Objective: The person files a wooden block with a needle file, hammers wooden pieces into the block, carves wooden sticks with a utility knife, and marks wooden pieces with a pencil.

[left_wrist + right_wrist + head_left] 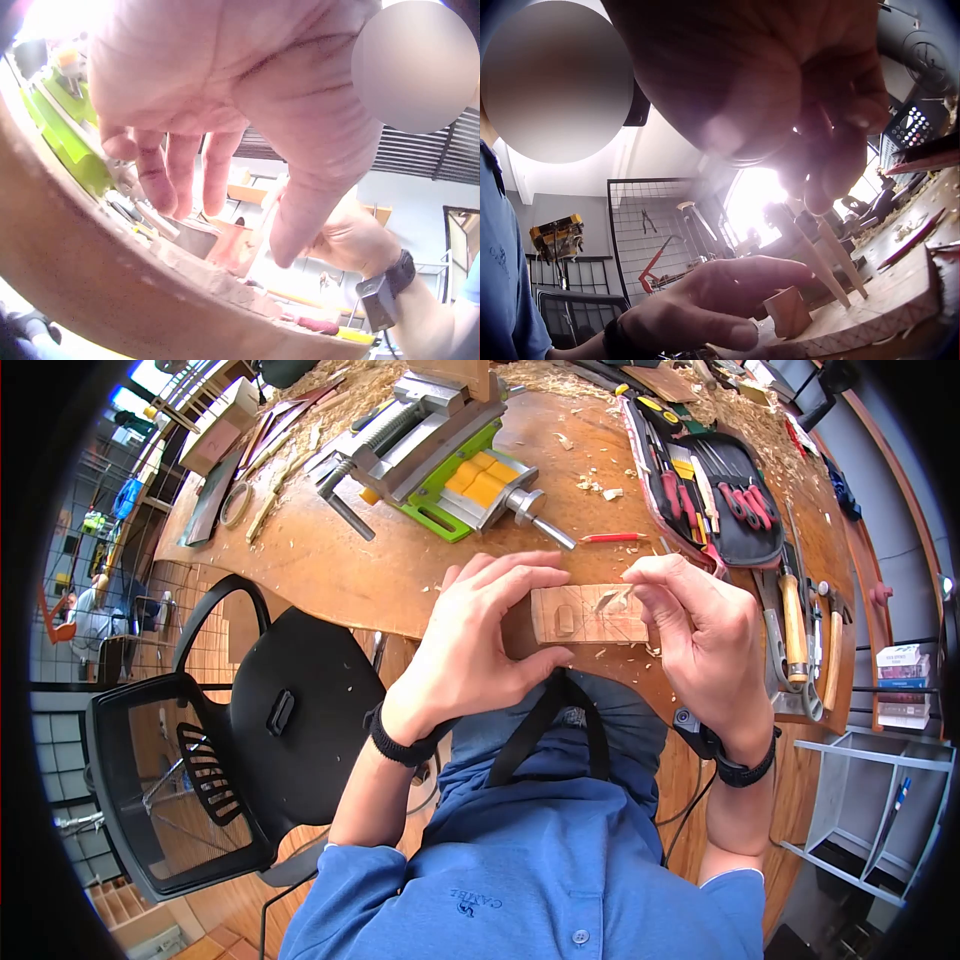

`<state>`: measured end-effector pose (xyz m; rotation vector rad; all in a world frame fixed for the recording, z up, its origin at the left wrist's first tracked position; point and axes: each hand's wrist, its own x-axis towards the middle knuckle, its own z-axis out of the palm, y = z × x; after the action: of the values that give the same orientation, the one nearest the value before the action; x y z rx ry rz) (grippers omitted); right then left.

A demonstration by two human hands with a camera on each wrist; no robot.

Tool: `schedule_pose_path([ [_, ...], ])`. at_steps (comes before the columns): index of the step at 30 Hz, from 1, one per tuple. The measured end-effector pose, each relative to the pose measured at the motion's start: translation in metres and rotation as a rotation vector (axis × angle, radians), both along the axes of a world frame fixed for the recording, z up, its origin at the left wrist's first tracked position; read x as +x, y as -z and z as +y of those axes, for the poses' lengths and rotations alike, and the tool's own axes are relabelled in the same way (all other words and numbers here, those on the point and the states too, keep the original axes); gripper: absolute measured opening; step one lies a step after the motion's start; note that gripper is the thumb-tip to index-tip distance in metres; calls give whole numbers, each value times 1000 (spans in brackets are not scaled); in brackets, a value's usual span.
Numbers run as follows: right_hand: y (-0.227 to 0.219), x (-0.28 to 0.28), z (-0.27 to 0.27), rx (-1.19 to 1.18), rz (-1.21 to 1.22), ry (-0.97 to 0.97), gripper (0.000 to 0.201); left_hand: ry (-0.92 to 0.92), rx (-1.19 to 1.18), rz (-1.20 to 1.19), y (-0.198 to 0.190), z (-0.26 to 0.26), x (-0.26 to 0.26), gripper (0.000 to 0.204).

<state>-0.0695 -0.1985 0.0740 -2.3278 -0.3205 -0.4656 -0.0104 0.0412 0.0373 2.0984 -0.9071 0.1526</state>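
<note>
A pale wooden board [590, 628] with pencil lines lies near the bench's front edge. A small wooden block [787, 311] stands on it, beside the left hand's fingers. Two slim tapered wooden sticks [832, 264] rise from the board, their lower ends at its surface. Over the board's right end, my right hand [700, 628] is bent with thumb and forefinger together, pinching the sticks' upper ends. My left hand [485, 625] arches around the board's left end, fingers spread on the far side and thumb on the near side, gripping nothing.
A green and yellow vise [440, 480] sits beyond the board. A red pencil [613, 538] lies behind it. An unfolded tool case [735, 495] and wooden-handled tools [793, 625] lie to the right. A black chair [300, 700] stands left. Shavings litter the bench [330, 570].
</note>
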Motion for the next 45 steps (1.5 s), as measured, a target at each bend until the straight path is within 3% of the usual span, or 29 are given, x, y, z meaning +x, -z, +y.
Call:
schedule_pose_path([
  [4, -5, -7, 0, 79, -42, 34, 22, 63, -261, -115, -13, -12, 4, 40],
  [13, -4, -2, -4, 10, -138, 0, 24, 39, -159, -229, -22, -31, 10, 16],
  [20, 1, 3, -3, 2, -144, -18, 10, 47, -133, -250, -23, -31, 12, 15],
  [45, 3, 2, -1, 4, -121, 24, 9, 36, -107, -255, -23, -30, 9, 15],
])
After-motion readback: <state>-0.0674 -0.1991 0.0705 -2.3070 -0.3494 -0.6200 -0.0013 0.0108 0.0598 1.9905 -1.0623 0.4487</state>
